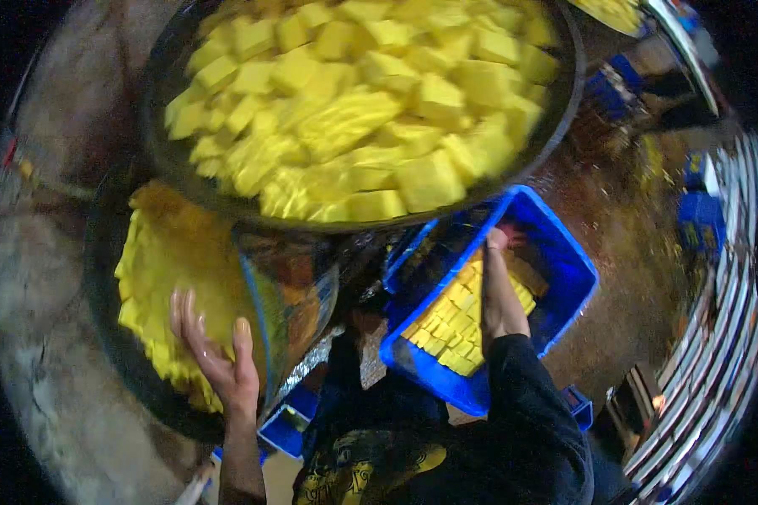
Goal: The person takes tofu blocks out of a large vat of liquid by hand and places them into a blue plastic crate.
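Note:
My left hand (219, 358) is open, its wet fingers spread and the thumb apart, with nothing in it. It is over the dark tub (109, 337) on the left, which holds yellow liquid (185, 252) and soft yellow pieces (135, 311) along its edge. My right arm reaches down into a blue crate (577, 278), where yellow tofu-like blocks (455, 324) lie packed in rows. Near the crate's far end is my right hand (505, 238); its fingers are blurred and partly hidden, so their grip does not show.
A large round vat (571, 93) full of loose yellow blocks (370, 101) stands directly ahead. Between the tub and the crate lies a printed sack (290, 295). Blue boxes (701, 219) and stacked metal bars (716, 337) are on the right, over a wet brown floor (623, 295).

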`<state>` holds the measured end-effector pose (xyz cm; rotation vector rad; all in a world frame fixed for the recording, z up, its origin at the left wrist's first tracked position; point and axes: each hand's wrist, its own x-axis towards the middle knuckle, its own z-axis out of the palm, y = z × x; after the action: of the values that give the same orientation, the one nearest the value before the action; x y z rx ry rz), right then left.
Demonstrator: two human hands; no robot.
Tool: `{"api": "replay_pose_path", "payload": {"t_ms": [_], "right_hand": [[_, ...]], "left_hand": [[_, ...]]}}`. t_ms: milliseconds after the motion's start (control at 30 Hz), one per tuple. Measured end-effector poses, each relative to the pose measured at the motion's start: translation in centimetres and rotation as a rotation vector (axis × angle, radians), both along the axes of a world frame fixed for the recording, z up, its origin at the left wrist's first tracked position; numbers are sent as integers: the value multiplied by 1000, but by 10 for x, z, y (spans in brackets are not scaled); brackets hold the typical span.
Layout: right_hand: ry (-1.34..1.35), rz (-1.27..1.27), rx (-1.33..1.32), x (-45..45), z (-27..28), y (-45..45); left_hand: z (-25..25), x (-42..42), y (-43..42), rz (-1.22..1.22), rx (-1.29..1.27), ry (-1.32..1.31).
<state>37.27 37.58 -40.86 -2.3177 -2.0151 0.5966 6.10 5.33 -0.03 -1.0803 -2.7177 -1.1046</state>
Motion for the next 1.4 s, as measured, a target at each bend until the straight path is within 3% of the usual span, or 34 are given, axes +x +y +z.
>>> {"api": "replay_pose_path", "payload": {"t_ms": [200,267,333,367,433,467,500,533,600,667,733,800,867,933,1000,1167,1267,1300,1333,1367,1400], "right_hand": [[-171,152,-30,19,-2,7],[-211,132,-4,25,16,18],[-186,100,75,28,46,26],[-96,84,164,27,63,28],[275,111,384,19,109,18],[589,48,408,6,151,0],[789,117,481,-26,213,-29],[987,192,552,-69,281,-62],[981,468,505,-151,398,-133],[902,804,330,-217,444,-180],[646,1240,93,-294,470,-217],[493,1722,361,-352,415,-223],[11,1812,20,-391,387,-235],[-385,1838,-210,-421,370,-250],[-488,1860,-208,-429,348,-254],[-394,1890,-199,-446,331,-240],[-242,1863,-254,-477,345,-230],[-154,1827,-284,-492,352,-228],[-33,1756,-327,-510,357,-230],[82,1681,-365,-524,362,-235],[208,1595,-398,-539,363,-247]], "left_hand": [[12,-54,-55,157,-6,-45],[10,-73,-74,234,46,-50],[6,-90,-91,142,-109,-236],[-14,-97,-104,151,-86,-240],[-60,-110,-134,43,-295,-427],[-68,-110,-136,38,-269,-435],[-75,-108,-134,-26,-400,-463],[-82,-106,-134,-97,-529,-486],[-149,-110,-146,-156,-611,-592],[-182,-102,-155,-230,-721,-649],[-179,-99,-154,-284,-776,-661],[-172,-100,-152,-329,-786,-674],[-168,-105,-153,-360,-761,-698],[-164,-112,-155,-386,-699,-731],[-160,-123,-158,-397,-626,-764],[-148,-169,-159,-383,-459,-771],[-146,-198,-162,-309,-189,-852],[-148,-202,-164,-198,14,-1121],[-146,-202,-165,56,406,-1616],[-144,-200,-167,471,928,-2061],[-142,-200,-164,679,1145,-2141]]}}
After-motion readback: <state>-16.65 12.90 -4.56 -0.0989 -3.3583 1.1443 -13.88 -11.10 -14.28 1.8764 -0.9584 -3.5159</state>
